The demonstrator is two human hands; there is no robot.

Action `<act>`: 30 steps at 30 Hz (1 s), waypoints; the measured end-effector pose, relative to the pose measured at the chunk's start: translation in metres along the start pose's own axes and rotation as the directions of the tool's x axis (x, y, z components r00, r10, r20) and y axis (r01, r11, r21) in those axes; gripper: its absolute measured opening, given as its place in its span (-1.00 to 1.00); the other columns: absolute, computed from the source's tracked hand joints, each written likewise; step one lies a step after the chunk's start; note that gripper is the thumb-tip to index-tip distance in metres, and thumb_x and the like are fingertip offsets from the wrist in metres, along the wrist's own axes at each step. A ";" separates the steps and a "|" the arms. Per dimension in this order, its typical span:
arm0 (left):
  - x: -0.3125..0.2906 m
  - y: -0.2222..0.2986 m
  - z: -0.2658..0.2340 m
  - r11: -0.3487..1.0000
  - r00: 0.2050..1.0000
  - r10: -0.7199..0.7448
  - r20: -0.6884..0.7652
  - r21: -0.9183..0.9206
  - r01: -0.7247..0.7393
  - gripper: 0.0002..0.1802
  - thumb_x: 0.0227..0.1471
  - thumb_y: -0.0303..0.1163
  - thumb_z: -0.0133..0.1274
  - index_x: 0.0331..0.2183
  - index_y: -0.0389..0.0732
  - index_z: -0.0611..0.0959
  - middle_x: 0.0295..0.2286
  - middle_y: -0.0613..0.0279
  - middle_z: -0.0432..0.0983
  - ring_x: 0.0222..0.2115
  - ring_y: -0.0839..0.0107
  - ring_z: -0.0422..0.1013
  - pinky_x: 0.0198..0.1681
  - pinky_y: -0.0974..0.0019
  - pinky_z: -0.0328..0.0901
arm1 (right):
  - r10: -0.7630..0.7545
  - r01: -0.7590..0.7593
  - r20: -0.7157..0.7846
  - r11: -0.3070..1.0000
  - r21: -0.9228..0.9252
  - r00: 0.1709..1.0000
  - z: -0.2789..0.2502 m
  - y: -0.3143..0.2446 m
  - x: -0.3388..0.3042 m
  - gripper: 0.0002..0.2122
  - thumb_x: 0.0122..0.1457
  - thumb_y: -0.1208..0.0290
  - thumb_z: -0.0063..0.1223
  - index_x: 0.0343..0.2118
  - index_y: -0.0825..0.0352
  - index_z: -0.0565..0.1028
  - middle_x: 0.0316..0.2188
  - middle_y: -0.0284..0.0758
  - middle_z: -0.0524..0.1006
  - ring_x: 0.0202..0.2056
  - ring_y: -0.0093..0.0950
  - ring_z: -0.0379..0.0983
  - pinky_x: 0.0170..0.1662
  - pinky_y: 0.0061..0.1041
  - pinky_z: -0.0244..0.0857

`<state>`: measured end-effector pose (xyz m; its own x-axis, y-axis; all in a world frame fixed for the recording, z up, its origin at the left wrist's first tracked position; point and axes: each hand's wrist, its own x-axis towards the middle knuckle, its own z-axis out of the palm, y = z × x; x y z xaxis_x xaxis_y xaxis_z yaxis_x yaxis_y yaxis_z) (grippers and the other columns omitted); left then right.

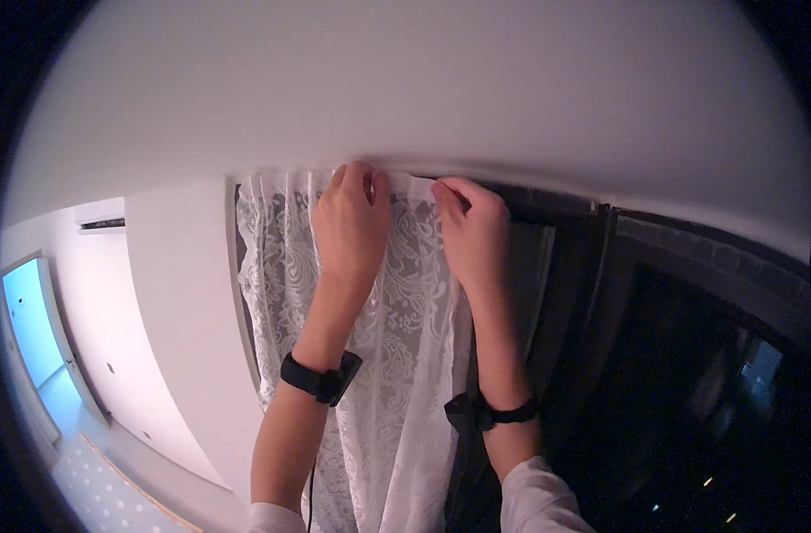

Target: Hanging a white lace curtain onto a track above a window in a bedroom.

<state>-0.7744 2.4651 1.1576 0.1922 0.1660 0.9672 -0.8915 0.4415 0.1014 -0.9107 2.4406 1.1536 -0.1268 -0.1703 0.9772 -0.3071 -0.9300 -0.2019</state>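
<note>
A white lace curtain (405, 306) with a swirling floral pattern hangs in loose folds from the top of a dark window opening. My left hand (350, 218) is raised to its upper edge, with the fingers curled closed on the cloth near the ceiling. To the right, my right hand (475, 226) pinches the top right corner of the curtain between thumb and fingers. Between the two hands the top hem is stretched out. How the curtain is fastened at the top is hidden by my fingers and the folds.
A dark window frame (608, 233) and dark glass (663, 382) lie to the right. The pale ceiling (441, 80) is just above my hands. At the left are a wall air conditioner (101, 216), an open doorway (34, 320) and a dotted light surface (112, 489).
</note>
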 end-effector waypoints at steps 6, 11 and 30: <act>-0.004 0.012 -0.011 0.996 1.000 -0.014 -0.014 -0.093 0.013 -0.83 0.05 -0.38 0.05 -0.40 -0.31 0.57 -0.45 0.05 0.53 -0.46 0.04 0.49 -0.42 0.08 0.34 | 0.009 -0.008 0.010 1.000 -0.005 1.000 0.005 -0.004 0.005 -0.83 0.12 0.43 0.11 -0.34 0.46 0.56 -0.57 -0.17 0.55 -0.53 -0.44 0.48 -0.38 -0.50 0.32; -0.018 0.022 -0.015 0.987 0.993 -0.061 0.105 -0.138 0.076 -0.81 0.06 -0.37 0.05 -0.39 -0.32 0.58 -0.44 0.03 0.53 -0.41 0.04 0.49 -0.39 0.08 0.34 | -0.019 0.020 0.047 1.000 -0.019 0.999 0.011 -0.012 0.005 -0.84 0.09 0.46 0.13 -0.35 0.47 0.56 -0.53 -0.10 0.56 -0.51 -0.35 0.52 -0.37 -0.44 0.35; -0.003 0.025 0.013 0.997 0.995 -0.055 0.086 0.053 0.051 -0.81 -0.05 -0.32 0.08 -0.55 -0.23 0.61 -0.52 0.06 0.56 -0.48 0.00 0.48 -0.42 0.04 0.34 | 0.031 -0.030 0.064 1.000 -0.003 0.997 -0.026 -0.001 -0.019 -0.88 0.04 0.57 0.15 -0.37 0.47 0.49 -0.54 -0.15 0.55 -0.46 -0.43 0.54 -0.37 -0.48 0.36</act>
<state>-0.8028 2.4645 1.1605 0.2051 0.0645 0.9766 -0.9010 0.4022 0.1627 -0.9326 2.4538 1.1331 -0.0757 -0.2191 0.9728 -0.3055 -0.9236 -0.2318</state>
